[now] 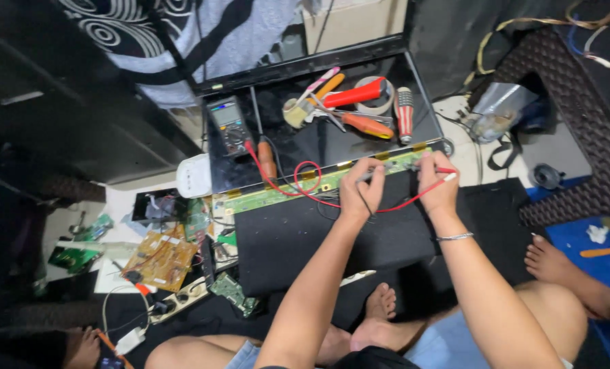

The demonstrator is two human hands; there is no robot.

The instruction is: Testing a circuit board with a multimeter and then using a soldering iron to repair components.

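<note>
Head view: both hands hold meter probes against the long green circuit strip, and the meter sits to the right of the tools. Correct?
Not quite. In the head view the meter sits left of the tools, not right. The left hand and right hand do hold probes on the green circuit strip.

A small repair corner on the floor [558, 147] of a home is shown, not a real shop. Work is done sitting down with bare feet, and no workbench is used. A big flat screen panel [332, 236] is laid face down on the floor, with a long green circuit strip [319, 181] along its far edge. A second dark panel [319, 140] behind it is used like a tray: a meter [228, 124], screwdrivers [366, 125], a brush [299, 109] and a roll of tape [380, 102] are kept on it. Loose circuit boards [161, 260] and wires are spread by the left edge. A woven chair [571, 123] and hanging patterned cloth [182, 41] are seen too.
</note>
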